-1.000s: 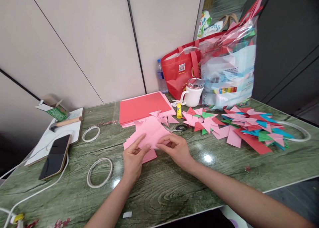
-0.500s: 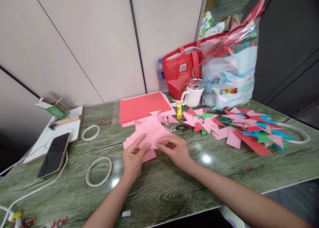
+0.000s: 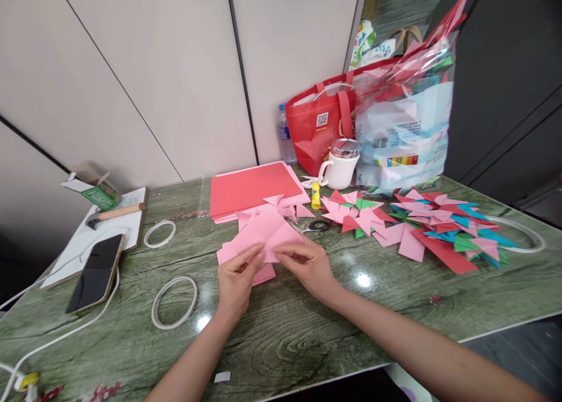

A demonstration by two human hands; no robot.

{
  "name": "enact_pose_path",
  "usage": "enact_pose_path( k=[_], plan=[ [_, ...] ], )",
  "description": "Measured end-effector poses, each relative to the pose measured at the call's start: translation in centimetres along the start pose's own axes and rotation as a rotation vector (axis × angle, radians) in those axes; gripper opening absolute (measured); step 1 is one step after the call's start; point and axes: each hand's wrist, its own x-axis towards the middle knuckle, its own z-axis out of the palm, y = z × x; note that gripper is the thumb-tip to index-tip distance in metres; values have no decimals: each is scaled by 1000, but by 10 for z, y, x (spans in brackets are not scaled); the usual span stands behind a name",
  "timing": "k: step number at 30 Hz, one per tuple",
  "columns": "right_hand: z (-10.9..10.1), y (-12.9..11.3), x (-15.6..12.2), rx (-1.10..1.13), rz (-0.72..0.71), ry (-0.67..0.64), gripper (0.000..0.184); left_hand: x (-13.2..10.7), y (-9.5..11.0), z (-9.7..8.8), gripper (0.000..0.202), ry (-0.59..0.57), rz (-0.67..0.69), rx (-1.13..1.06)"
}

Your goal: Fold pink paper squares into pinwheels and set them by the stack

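Observation:
A creased sheet of pink paper [image 3: 267,226] is held up between my two hands, over the middle of the table. My left hand [image 3: 237,276] pinches its lower edge from the left, thumb and forefinger together. Close beside it, my right hand [image 3: 307,267] pinches the same edge from the right. Under and behind the sheet lie more pink paper pieces [image 3: 263,275], partly covered. Scissors with black handles [image 3: 320,225] rest just beyond my right hand, their blades partly hidden.
Red and pink sheets [image 3: 254,188] are stacked at the back, near a yellow glue stick [image 3: 315,196] and a white mug [image 3: 342,168]. Folded paper pieces [image 3: 443,215] pile up on the right. Tape rolls [image 3: 174,302] and a phone [image 3: 96,273] lie on the left.
My left fingers have drawn down from the face of the sheet to a pinch at its lower edge. The right hand keeps its pinch, almost unmoved.

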Motion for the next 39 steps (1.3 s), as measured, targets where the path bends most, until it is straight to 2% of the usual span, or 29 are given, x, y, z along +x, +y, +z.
enact_pose_path(
  k=[4, 11, 21, 27, 34, 39],
  plan=[
    [-1, 0, 1, -16, -2, -19, 13, -1, 4, 2, 22, -38, -26, 28],
    [0, 0, 1, -22, 9, -78, 11, -4, 3, 3, 24, -36, -6, 76],
    [5, -10, -3, -14, 37, -68, 8, -10, 0, 5, 21, -22, 68, 187],
    [3, -8, 0, 98, 144, -36, 15, -7, -2, 2, 23, 7, 54, 122],
    [2, -1, 0, 246, 194, -60, 21, -2, 1, 3, 28, 63, 19, 71],
    [1, 4, 1, 242, 155, -71, 27, 0, 3, 3, 29, 85, 30, 46]
  ],
)
